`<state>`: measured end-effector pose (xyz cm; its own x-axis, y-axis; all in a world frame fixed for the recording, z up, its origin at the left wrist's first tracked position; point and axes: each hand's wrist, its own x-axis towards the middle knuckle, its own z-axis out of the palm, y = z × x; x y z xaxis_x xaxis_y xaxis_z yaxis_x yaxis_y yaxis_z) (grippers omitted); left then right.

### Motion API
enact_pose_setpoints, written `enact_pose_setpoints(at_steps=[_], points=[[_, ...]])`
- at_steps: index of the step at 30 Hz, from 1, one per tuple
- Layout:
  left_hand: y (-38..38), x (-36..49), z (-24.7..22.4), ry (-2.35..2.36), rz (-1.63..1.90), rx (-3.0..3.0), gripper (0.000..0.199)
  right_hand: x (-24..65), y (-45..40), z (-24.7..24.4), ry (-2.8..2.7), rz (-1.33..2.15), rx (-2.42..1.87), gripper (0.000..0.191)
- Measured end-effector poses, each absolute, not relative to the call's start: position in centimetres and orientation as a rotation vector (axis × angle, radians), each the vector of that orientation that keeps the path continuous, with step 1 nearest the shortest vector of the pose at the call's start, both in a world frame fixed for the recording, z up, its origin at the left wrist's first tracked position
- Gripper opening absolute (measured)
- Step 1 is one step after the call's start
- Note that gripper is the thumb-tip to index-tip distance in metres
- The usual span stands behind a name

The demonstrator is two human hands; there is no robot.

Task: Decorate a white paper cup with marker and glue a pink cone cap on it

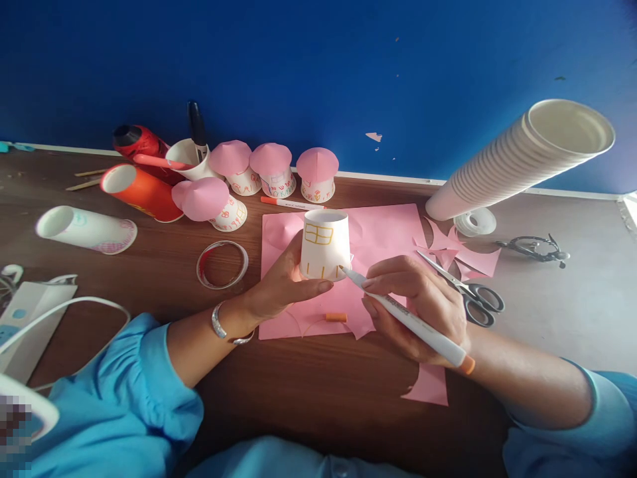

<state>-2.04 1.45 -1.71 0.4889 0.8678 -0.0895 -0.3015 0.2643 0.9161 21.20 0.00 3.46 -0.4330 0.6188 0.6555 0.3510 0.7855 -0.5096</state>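
Head view: paper cup [325, 249] above pink sheet [385, 232] on bench [279, 392].
Left hand [279, 279]: fingers gripping cup, side and lower edge.
Right hand [421, 302]: fingers pinching marker [411, 324], right of cup.
Cup axis: near upright.
Marker axis: slants up-left, tip at short strokes [323, 272]; contact unclear.

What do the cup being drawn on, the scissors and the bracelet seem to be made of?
Cup: probably paper, matte white, judging by its thin wall with pen lines drawn on it.
Scissors: likely steel blades, from their smooth grey look; the dark handles look like plastic.
Bracelet: silver-coloured metal, judging by its bright glints; which metal, I can't tell.
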Motion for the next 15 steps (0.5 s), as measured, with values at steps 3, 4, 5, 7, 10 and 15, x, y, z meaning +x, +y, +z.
enact_pose_setpoints(at_steps=[3, 4, 5, 7, 10, 15], points=[[1.51, -2.02, -1.57, 0.680, 0.883, 1.028, 0.074, 21.18, 0.00, 3.44, -2.059, 0.374, -0.726, 0.016], [1.52, -2.03, -1.55, 0.677, 0.885, 1.036, 0.074, 21.19, 0.01, 3.42, -2.059, 0.373, -0.723, 0.016], [1.53, -2.04, -1.54, 0.675, 0.886, 1.042, 0.074, 21.20, 0.02, 3.41, -2.061, 0.372, -0.719, 0.016], [1.53, -2.05, -1.52, 0.680, 0.884, 1.045, 0.074, 21.20, 0.04, 3.38, -2.058, 0.368, -0.716, 0.016], [1.49, -2.06, -1.47, 0.699, 0.870, 1.039, 0.076, 21.15, 0.05, 3.33, -2.054, 0.374, -0.725, 0.018], [1.46, -2.03, -1.40, 0.697, 0.871, 1.046, 0.076, 21.07, 0.02, 3.24, -2.050, 0.376, -0.723, 0.019]])
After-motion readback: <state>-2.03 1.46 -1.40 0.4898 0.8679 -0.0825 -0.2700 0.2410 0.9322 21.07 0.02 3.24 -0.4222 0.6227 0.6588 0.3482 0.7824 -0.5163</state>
